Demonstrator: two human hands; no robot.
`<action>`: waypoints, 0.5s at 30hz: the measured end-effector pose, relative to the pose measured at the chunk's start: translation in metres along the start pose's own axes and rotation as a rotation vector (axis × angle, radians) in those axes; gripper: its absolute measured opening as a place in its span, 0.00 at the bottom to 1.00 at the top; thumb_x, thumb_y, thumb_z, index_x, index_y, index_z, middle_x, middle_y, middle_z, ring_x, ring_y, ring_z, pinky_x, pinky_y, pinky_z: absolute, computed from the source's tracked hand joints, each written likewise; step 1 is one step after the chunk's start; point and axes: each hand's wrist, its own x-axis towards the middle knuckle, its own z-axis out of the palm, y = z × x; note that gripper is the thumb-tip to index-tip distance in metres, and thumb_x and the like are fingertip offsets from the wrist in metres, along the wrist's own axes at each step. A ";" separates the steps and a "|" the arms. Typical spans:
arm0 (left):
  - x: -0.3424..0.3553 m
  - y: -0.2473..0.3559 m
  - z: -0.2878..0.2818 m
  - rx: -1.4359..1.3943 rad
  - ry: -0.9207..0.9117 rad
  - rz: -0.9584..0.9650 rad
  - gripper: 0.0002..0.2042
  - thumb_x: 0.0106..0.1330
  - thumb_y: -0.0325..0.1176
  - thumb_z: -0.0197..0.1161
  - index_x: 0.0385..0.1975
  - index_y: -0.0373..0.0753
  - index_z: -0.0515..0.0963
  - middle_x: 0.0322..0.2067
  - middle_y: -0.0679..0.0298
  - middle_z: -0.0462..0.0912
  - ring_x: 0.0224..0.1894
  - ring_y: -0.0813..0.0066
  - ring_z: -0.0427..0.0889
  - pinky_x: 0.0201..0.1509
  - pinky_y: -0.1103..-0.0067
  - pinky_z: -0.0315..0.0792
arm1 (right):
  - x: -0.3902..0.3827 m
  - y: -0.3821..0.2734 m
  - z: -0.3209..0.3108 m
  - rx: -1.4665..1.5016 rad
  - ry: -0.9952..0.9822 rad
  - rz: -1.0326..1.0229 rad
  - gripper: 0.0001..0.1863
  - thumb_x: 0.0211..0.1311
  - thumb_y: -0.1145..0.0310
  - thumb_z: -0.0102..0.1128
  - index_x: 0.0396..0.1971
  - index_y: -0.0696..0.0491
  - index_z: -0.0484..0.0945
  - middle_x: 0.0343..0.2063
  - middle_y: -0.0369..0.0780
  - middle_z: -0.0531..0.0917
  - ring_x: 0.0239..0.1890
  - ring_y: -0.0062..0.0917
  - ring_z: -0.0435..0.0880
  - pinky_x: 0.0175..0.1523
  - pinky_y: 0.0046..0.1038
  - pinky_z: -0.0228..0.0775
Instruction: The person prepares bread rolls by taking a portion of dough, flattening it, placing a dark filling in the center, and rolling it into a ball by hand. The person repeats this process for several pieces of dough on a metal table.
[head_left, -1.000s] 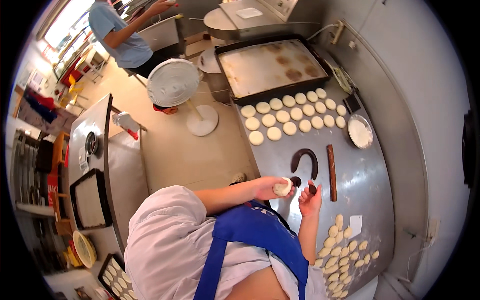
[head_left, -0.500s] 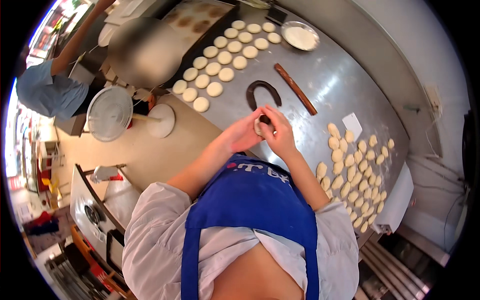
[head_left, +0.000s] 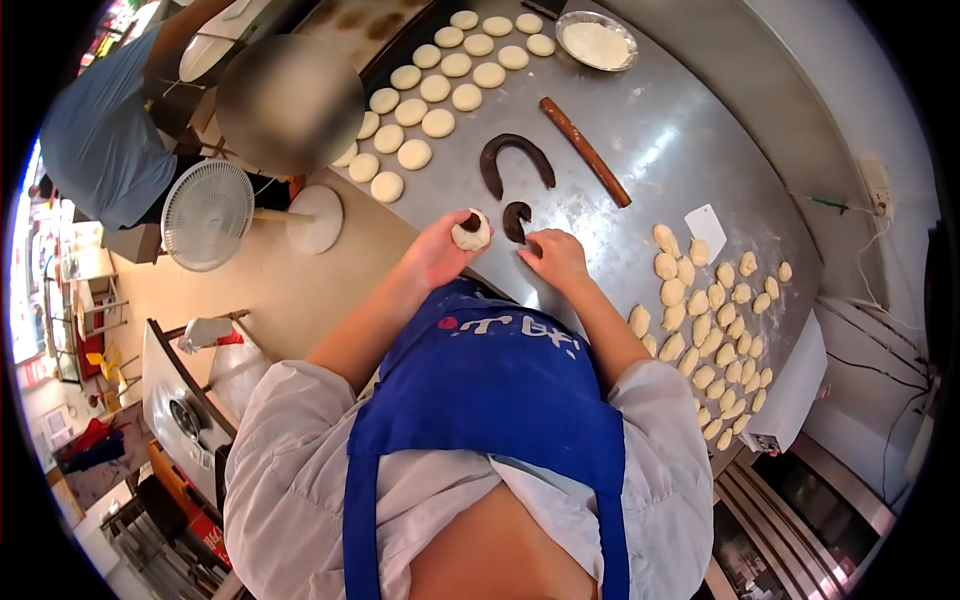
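Observation:
In my left hand (head_left: pixel 445 250) sits a round of pale dough (head_left: pixel 470 236), cupped in the fingers, with a dark lump of filling showing at its top. My right hand (head_left: pixel 556 258) is low over the steel table, its thumb and fingers pinched at the lower end of a short, curved piece of dark paste (head_left: pixel 515 221). The exact contact there is small and hard to make out. Just beyond lies a longer U-shaped roll of dark paste (head_left: pixel 517 140).
A wooden rolling pin (head_left: pixel 585 152) and a bowl of white flour (head_left: pixel 597 42) lie farther back on the steel table (head_left: pixel 660 130). Flattened dough rounds (head_left: pixel 437 123) fill the far left. Small dough pieces (head_left: pixel 703 340) and a white scraper (head_left: pixel 706 233) are at right. A fan (head_left: pixel 208 215) and co-worker (head_left: pixel 105 140) are left.
My hands, earlier together around the filled dough, have parted. The left has moved left with the dough; the right has come down to the short paste piece, which now shows.

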 end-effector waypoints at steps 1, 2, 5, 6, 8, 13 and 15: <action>-0.001 -0.001 -0.007 -0.046 0.015 -0.010 0.14 0.69 0.34 0.50 0.48 0.32 0.69 0.49 0.53 0.75 0.53 0.59 0.75 0.61 0.68 0.69 | 0.000 0.004 0.011 -0.032 0.008 -0.032 0.12 0.50 0.60 0.66 0.31 0.51 0.82 0.29 0.38 0.83 0.36 0.33 0.81 0.43 0.33 0.73; 0.001 -0.004 -0.013 -0.040 0.042 -0.015 0.14 0.69 0.34 0.50 0.48 0.32 0.69 0.49 0.53 0.75 0.53 0.59 0.75 0.61 0.68 0.69 | 0.001 0.008 0.020 -0.059 0.044 -0.087 0.12 0.49 0.60 0.66 0.30 0.51 0.82 0.28 0.38 0.83 0.35 0.32 0.81 0.43 0.34 0.72; 0.015 -0.020 -0.024 -0.132 0.127 -0.025 0.13 0.69 0.34 0.51 0.47 0.32 0.70 0.47 0.54 0.76 0.50 0.58 0.76 0.59 0.68 0.71 | 0.000 0.012 0.037 -0.066 0.115 -0.056 0.10 0.46 0.62 0.67 0.27 0.51 0.82 0.28 0.37 0.84 0.34 0.31 0.81 0.42 0.34 0.71; 0.024 -0.026 -0.025 -0.128 0.149 -0.022 0.13 0.69 0.34 0.51 0.47 0.32 0.70 0.47 0.54 0.76 0.50 0.58 0.76 0.59 0.68 0.71 | 0.000 0.011 0.039 -0.077 0.183 -0.049 0.09 0.45 0.63 0.67 0.26 0.50 0.82 0.27 0.37 0.84 0.34 0.31 0.82 0.42 0.34 0.70; 0.044 -0.034 -0.022 -0.052 0.098 -0.099 0.13 0.69 0.32 0.51 0.48 0.30 0.69 0.46 0.54 0.76 0.50 0.59 0.77 0.59 0.68 0.71 | 0.000 0.007 0.037 -0.075 0.194 -0.058 0.07 0.46 0.64 0.67 0.24 0.50 0.82 0.25 0.36 0.84 0.32 0.30 0.82 0.41 0.34 0.70; 0.065 -0.038 -0.003 0.117 0.143 -0.013 0.14 0.66 0.25 0.54 0.51 0.30 0.68 0.47 0.54 0.75 0.50 0.58 0.76 0.58 0.68 0.72 | 0.004 -0.022 0.004 0.244 0.134 0.278 0.03 0.49 0.70 0.64 0.21 0.52 0.83 0.24 0.38 0.84 0.27 0.30 0.83 0.37 0.30 0.73; 0.052 -0.036 0.006 0.189 0.061 0.012 0.13 0.68 0.28 0.54 0.49 0.31 0.69 0.46 0.57 0.75 0.48 0.63 0.76 0.55 0.69 0.72 | 0.008 -0.037 -0.013 0.325 0.261 0.246 0.03 0.50 0.70 0.64 0.24 0.53 0.83 0.24 0.39 0.84 0.27 0.30 0.83 0.37 0.30 0.74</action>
